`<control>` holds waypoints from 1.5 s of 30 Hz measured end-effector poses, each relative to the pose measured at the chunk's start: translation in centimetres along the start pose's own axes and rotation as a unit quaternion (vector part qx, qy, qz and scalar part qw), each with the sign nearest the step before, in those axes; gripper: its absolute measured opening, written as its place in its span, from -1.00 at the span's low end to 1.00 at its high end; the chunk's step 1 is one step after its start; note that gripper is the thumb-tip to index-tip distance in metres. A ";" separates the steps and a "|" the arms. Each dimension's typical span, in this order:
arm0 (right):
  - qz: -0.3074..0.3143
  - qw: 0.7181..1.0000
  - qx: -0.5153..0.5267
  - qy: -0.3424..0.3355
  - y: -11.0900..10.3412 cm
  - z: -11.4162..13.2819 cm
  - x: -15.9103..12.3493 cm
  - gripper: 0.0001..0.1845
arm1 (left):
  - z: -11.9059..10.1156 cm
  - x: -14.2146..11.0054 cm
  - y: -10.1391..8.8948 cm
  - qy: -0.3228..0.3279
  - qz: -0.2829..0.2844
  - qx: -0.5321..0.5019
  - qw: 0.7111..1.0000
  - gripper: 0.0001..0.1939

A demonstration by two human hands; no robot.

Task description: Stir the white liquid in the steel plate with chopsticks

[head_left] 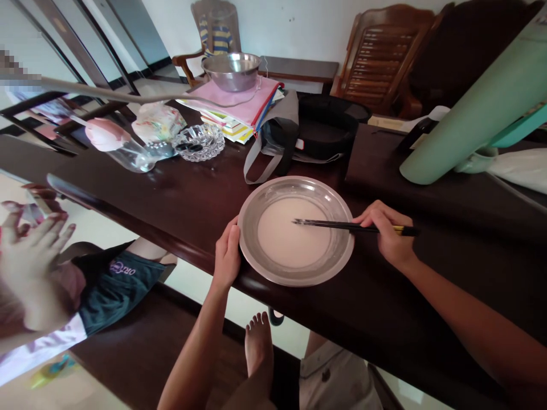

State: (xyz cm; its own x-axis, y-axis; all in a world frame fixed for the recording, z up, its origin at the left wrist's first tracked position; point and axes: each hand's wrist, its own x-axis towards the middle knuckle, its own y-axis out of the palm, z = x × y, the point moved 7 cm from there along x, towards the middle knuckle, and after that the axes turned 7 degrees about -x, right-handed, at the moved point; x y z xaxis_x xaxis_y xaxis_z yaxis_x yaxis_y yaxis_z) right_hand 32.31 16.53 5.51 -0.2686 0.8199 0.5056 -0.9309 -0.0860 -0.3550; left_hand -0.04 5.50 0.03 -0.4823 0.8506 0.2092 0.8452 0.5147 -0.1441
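A shallow round metal plate (348, 250) stands near the edge of the dark wooden table (188, 199). A pale, milky liquid (290, 245) covers its bottom. My left hand (228, 253) grips the plate's left rim, with the thumb on top. In my right hand (390, 233) is a pair of black chopsticks (333, 224) with gold bands near the thick ends. They reach over the plate's right rim, and their tips are at the liquid near the middle. Whether the tips dip below the surface I cannot tell.
Behind the plate lie a black and grey bag (294, 131), a stack of books (231, 128) with a metal bowl (233, 71) on it, and a glass dish (200, 142). A green cylinder (461, 114) leans in from the right. Another person's hand (32, 250) is at the left.
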 end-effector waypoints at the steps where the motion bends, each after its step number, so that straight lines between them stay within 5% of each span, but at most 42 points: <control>1: -0.003 1.000 0.012 0.000 -0.1 0.0 0.0 -0.60 | 0.0 0.0 0.0 0.000 0.002 0.000 1.000 -0.44; 5: 0.066 0.997 -0.019 -0.027 1.0 0.5 -0.2 -0.65 | 0.1 0.0 -0.1 -0.003 -0.001 -0.003 1.000 -0.44; 10: -0.012 1.000 0.001 0.000 -0.2 -0.2 0.0 -0.62 | 0.1 0.0 0.0 -0.002 0.003 -0.004 1.000 -0.44; 15: 0.066 0.997 -0.022 -0.032 1.0 0.5 -0.2 -0.67 | 0.1 0.0 -0.1 -0.003 -0.004 -0.003 1.000 -0.42; 20: -0.004 1.000 0.023 -0.012 -0.1 0.1 0.0 -0.61 | 0.1 0.0 0.0 -0.004 0.001 -0.007 1.000 -0.44; 25: 0.071 0.997 -0.016 -0.031 1.1 0.5 -0.1 -0.68 | 0.2 0.1 -0.1 -0.004 -0.003 -0.003 1.000 -0.43; 29: -0.006 1.000 0.026 -0.015 0.0 0.0 -0.1 -0.62 | 0.3 0.1 -0.1 -0.001 0.003 -0.007 1.000 -0.44; 34: 0.069 0.997 -0.005 -0.027 1.1 0.4 -0.2 -0.66 | 0.2 0.1 -0.1 0.001 -0.003 -0.006 1.000 -0.44; 39: -0.013 1.000 0.025 -0.006 -0.1 0.0 -0.1 -0.60 | 0.1 0.0 0.0 -0.002 0.005 -0.011 1.000 -0.46; 43: 0.064 0.998 0.001 -0.022 1.0 0.3 -0.2 -0.65 | 0.1 0.0 0.0 -0.003 0.001 -0.007 1.000 -0.45; 45: 0.053 0.998 -0.017 -0.013 0.8 0.1 -0.1 -0.67 | 0.1 0.1 0.0 -0.001 -0.002 -0.005 1.000 -0.44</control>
State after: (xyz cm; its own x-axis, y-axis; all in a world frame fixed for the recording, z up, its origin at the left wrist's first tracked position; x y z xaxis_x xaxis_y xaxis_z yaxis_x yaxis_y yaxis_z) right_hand 31.52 16.32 5.26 -0.3713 0.7927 0.4835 -0.8882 -0.1515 -0.4337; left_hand -0.10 5.54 -0.01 -0.4871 0.8484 0.2074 0.8452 0.5177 -0.1327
